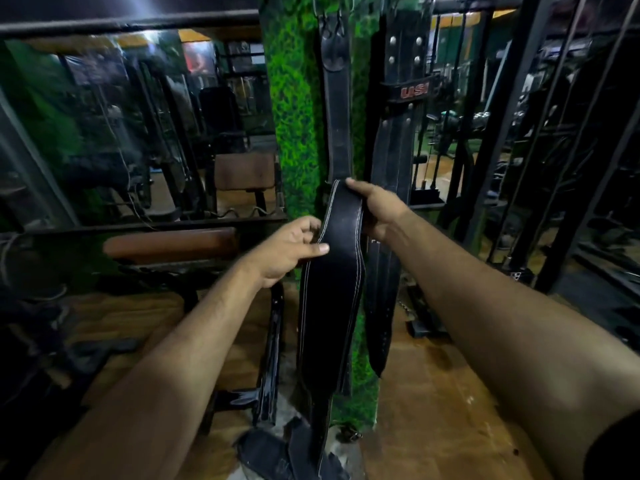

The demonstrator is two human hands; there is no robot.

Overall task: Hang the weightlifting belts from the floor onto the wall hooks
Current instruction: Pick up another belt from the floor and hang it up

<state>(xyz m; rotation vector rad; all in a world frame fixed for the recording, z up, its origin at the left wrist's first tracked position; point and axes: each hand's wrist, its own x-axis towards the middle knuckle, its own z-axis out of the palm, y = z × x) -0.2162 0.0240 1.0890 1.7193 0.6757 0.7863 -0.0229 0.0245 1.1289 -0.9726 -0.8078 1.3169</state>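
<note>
— How far along is this, from where you're standing?

— Partway, I'd say. Two black belts are already hanging against the green-covered wall in the upper centre of the frame. The narrow belt is dangling from a metal hook at the very top, and the wider studded belt with the red lettering is hanging just to its right, its tail tapering down toward the lower centre.

— And the one being handled?

— That's the stitched belt, running down the middle of the frame. The left hand is pinching its left edge, thumb lying across the front and fingers curling behind. The right hand is gripping its upper end, thumb over the top, fingers wrapping round the back. Its top is sitting right at the lower end of the narrow belt. Whether it's joined to that belt or is a separate one, I can't tell.

— Anything left on the floor?

— Yes. At the bottom centre, dark belt pieces are lying in a heap on the floor, and the held belt's lower end is reaching down into them. I'm counting at least one more there, though the dimness is hiding the exact number.

— So what remains?

— Probably getting this one onto a hook, then going back down for the rest.
</note>
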